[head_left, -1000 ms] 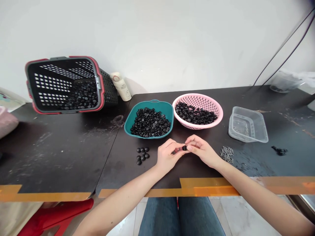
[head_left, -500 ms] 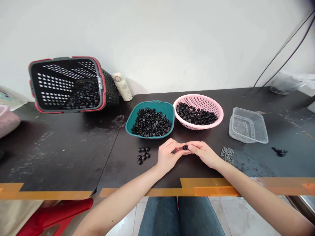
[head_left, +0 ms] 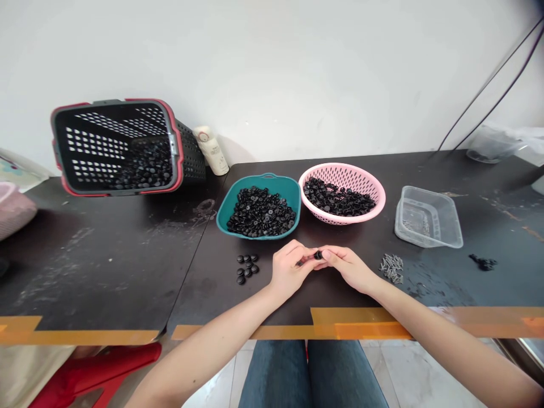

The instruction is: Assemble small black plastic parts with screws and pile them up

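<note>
Between my fingertips is a small round black plastic part (head_left: 318, 255). My left hand (head_left: 291, 264) pinches it from the left, and a second dark bit shows within its curled fingers. From the other side my right hand (head_left: 345, 266) grips the same part with thumb and forefinger. Both hands meet just above the table, in front of the baskets. Left of them lie several black round caps (head_left: 247, 268) in a loose group. A teal basin (head_left: 221, 212) full of black discs stands behind my left hand. The pink basket (head_left: 378, 184) behind my right hand holds black pieces.
To the right lie a pile of metal screws (head_left: 391, 268), a clear plastic box (head_left: 446, 226) and a small heap of black parts (head_left: 483, 262). A tipped grey-and-red basket (head_left: 181, 153) of black parts and a white bottle (head_left: 211, 151) stand at the back left.
Both hands stay together in nearly the same place. My right hand and the black part have shifted very slightly left.
</note>
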A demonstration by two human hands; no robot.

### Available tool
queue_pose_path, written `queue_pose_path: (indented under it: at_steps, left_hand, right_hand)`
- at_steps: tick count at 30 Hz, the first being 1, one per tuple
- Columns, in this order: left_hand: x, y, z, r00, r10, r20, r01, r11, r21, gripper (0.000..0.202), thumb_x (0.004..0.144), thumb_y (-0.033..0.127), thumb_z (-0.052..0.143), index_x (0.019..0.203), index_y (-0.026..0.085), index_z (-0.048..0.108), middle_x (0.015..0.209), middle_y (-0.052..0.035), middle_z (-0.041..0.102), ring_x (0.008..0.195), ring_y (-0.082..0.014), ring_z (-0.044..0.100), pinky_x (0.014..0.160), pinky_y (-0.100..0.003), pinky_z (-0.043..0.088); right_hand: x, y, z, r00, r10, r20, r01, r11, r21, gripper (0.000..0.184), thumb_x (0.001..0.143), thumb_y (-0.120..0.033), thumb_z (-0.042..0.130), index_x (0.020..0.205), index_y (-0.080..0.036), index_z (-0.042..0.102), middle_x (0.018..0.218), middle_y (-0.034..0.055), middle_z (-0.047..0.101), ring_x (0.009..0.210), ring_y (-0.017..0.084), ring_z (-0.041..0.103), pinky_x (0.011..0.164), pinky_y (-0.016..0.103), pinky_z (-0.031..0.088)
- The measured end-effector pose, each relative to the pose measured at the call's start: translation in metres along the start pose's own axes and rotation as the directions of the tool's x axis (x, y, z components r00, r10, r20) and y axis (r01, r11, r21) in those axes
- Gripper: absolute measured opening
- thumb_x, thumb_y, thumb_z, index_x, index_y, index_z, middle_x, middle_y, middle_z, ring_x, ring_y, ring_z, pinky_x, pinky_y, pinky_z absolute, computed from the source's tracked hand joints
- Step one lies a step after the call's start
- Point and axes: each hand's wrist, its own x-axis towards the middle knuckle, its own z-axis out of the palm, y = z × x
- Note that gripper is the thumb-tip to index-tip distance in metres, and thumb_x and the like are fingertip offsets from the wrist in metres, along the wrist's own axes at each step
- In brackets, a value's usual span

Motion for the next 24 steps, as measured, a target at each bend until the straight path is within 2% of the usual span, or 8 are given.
queue_pose_path:
  at_steps: [5,10,13,16,19,21,24]
  left_hand:
    - [0.0,-0.002,0.001,1.0,0.016,0.002,-0.016,1.0,0.009,0.011,0.076,0.027,0.071,0.08,0.017,0.067,0.066,0.0013,0.057,0.058,-0.0089,0.053,0.054,-0.021,0.045]
    - [0.001,-0.002,0.001,0.998,-0.026,0.055,0.028,0.998,-0.048,0.011,0.078,0.026,0.069,0.081,0.016,0.066,0.069,0.0009,0.055,0.058,-0.0079,0.051,0.054,-0.02,0.044]
    - [0.003,0.001,0.0,0.985,-0.076,0.157,0.098,0.986,-0.134,0.018,0.079,0.028,0.067,0.094,0.018,0.065,0.078,-0.0012,0.055,0.064,-0.0097,0.052,0.06,-0.023,0.048]
    - [0.003,0.005,-0.001,0.951,-0.143,0.275,0.208,0.952,-0.226,0.037,0.079,0.033,0.066,0.112,0.02,0.057,0.094,-0.005,0.054,0.077,-0.0128,0.055,0.067,-0.026,0.051]
    - [0.003,0.005,0.0,0.917,-0.188,0.352,0.3,0.907,-0.297,0.044,0.084,0.038,0.059,0.123,0.021,0.05,0.108,-0.0086,0.052,0.088,-0.0154,0.056,0.071,-0.026,0.052]
    - [0.004,0.004,0.0,0.893,-0.163,0.42,0.31,0.899,-0.309,0.042,0.088,0.04,0.052,0.125,0.021,0.051,0.113,-0.0097,0.054,0.095,-0.0174,0.057,0.075,-0.028,0.052]
    - [0.005,0.001,-0.001,0.87,-0.097,0.484,0.256,0.927,-0.273,0.04,0.09,0.04,0.048,0.126,0.022,0.053,0.115,-0.009,0.06,0.102,-0.0196,0.058,0.086,-0.032,0.049]
  right_hand:
    - [0.001,0.006,0.0,0.999,-0.019,-0.027,0.019,1.0,-0.013,0.033,0.085,-0.044,0.058,0.104,-0.019,0.07,0.098,0.0064,0.071,0.085,0.019,0.066,0.085,0.036,0.053]
    - [0.001,0.002,-0.004,1.0,0.015,-0.014,-0.015,1.0,-0.022,0.031,0.084,-0.043,0.06,0.104,-0.02,0.07,0.098,0.0059,0.071,0.091,0.02,0.066,0.086,0.037,0.053]
    - [0.001,-0.003,-0.008,0.998,0.019,-0.056,-0.022,0.998,-0.054,0.031,0.081,-0.043,0.063,0.101,-0.02,0.071,0.095,0.0057,0.071,0.087,0.021,0.067,0.084,0.037,0.054]
    - [0.0,-0.006,-0.01,0.996,-0.004,-0.094,-0.005,0.995,-0.098,0.031,0.081,-0.044,0.063,0.098,-0.02,0.071,0.088,0.0048,0.072,0.082,0.02,0.067,0.081,0.036,0.054]
    - [-0.001,-0.006,-0.009,0.994,-0.04,-0.097,0.026,0.989,-0.146,0.028,0.078,-0.043,0.066,0.091,-0.019,0.072,0.078,0.0035,0.07,0.075,0.018,0.066,0.075,0.033,0.054]
    - [-0.001,-0.004,-0.007,0.995,-0.037,-0.093,0.025,0.992,-0.123,0.026,0.075,-0.042,0.07,0.083,-0.017,0.072,0.073,0.0034,0.069,0.07,0.017,0.064,0.072,0.032,0.054]
    - [-0.001,0.001,-0.007,0.997,0.012,-0.08,-0.013,1.0,-0.016,0.026,0.07,-0.04,0.075,0.079,-0.016,0.072,0.072,0.0037,0.069,0.068,0.017,0.064,0.071,0.033,0.055]
